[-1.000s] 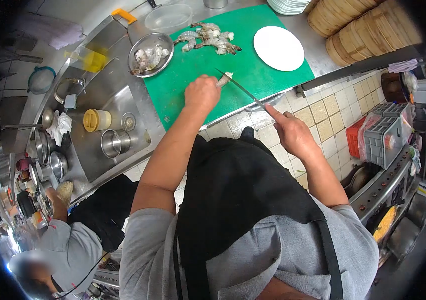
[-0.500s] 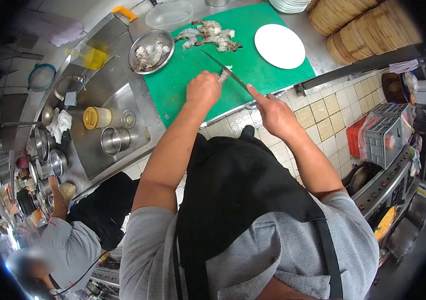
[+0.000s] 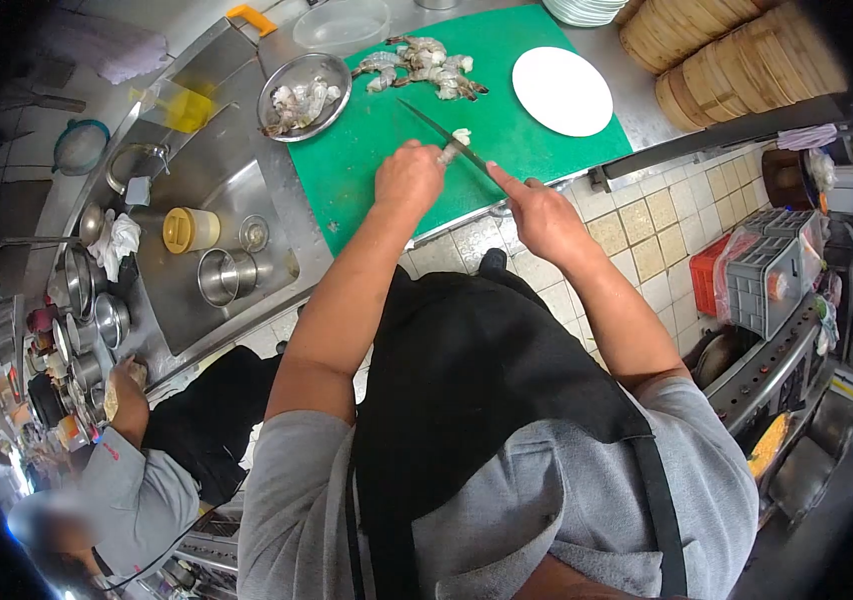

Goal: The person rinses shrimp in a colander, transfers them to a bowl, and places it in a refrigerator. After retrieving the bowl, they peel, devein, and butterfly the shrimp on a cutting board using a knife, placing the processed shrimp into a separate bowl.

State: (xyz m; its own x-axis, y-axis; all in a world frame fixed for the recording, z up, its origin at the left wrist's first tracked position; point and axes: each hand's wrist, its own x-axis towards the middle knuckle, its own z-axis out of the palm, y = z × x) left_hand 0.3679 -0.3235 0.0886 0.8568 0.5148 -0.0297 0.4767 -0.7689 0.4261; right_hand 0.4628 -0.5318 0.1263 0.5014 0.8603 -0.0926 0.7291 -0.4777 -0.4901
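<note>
On the green cutting board point(image 3: 347, 200), my left hand point(image 3: 410, 178) is closed on a shrimp point(image 3: 461, 137), whose pale end sticks out past my fingers. My right hand point(image 3: 544, 215) grips a knife point(image 3: 444, 133) by its handle, which my fingers hide. The blade lies across the shrimp, its tip pointing up and left. Several shrimp with dark tails point(image 3: 434, 68) are heaped at the far side of the board. A steel bowl point(image 3: 345, 112) of shrimp pieces stands at the board's left edge. The white plate point(image 3: 563, 92) is to the right.
To the left is a steel sink point(image 3: 172, 325) with a yellow-lidded container point(image 3: 190, 231) and a metal pot point(image 3: 219, 278). Bamboo steamers point(image 3: 747, 75) are stacked at upper right. A co-worker point(image 3: 137, 490) is at lower left. Grey crates point(image 3: 769, 290) stand at right.
The knife has shifted slightly up and left across the shrimp, and more pale flesh shows beyond the blade. The co-worker's arm has moved a little.
</note>
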